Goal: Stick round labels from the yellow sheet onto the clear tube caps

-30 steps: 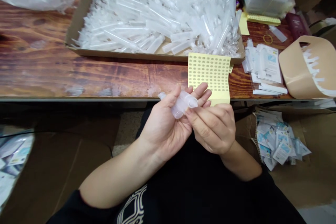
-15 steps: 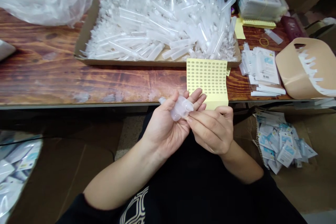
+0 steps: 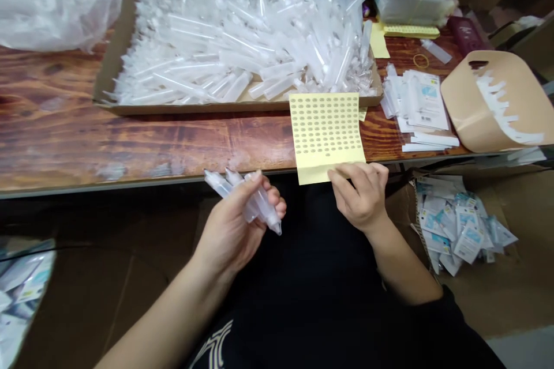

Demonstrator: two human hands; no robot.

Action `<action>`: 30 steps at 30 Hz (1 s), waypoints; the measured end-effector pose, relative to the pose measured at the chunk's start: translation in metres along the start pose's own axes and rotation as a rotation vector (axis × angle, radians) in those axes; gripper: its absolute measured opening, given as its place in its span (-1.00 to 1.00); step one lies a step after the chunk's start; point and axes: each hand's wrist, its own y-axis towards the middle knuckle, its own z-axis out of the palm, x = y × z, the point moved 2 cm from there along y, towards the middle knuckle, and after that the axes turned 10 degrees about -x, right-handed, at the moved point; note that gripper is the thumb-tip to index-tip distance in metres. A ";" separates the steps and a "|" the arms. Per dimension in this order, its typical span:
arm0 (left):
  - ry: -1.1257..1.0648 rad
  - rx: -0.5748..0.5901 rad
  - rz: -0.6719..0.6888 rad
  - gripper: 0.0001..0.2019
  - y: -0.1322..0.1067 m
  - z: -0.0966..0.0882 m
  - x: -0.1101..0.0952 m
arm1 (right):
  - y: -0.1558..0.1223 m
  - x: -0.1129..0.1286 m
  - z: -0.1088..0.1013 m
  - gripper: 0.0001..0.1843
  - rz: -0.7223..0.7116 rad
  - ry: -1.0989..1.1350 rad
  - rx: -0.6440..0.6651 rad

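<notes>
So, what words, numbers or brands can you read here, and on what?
Nothing is legible.
Yellow sheet: rows of tiny printed marks, too small.
White packets, right: print too small.
Heaped packets, lower right: blurred.
Lower-left packets: blurred.
Bundled packs, back right: blurred.
Dark red object: pale marks, blurred.

The person wears a black top (image 3: 329,300). The right sleeve (image 3: 452,320) is black too, and it is short. On the front is a cream print (image 3: 215,346) of lines that bend side by side. The 2 lower arms (image 3: 173,305), left hand (image 3: 231,222) and right hand (image 3: 361,193) are bare.
</notes>
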 end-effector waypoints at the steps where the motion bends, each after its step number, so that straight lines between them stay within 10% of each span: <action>1: 0.063 -0.009 -0.003 -0.67 0.001 -0.004 0.005 | 0.000 -0.001 0.000 -0.86 0.010 0.009 -0.008; 16: 0.324 -0.062 0.085 -0.61 0.010 0.001 0.036 | -0.003 0.006 -0.014 -0.73 -0.007 0.459 0.018; 26: 0.352 -0.152 0.156 -0.66 0.012 -0.004 0.038 | 0.013 -0.001 -0.026 -0.79 0.241 0.687 0.252; 30: 0.361 -0.094 0.257 -0.70 0.006 -0.004 0.038 | 0.025 0.006 -0.026 -0.86 0.362 0.613 0.091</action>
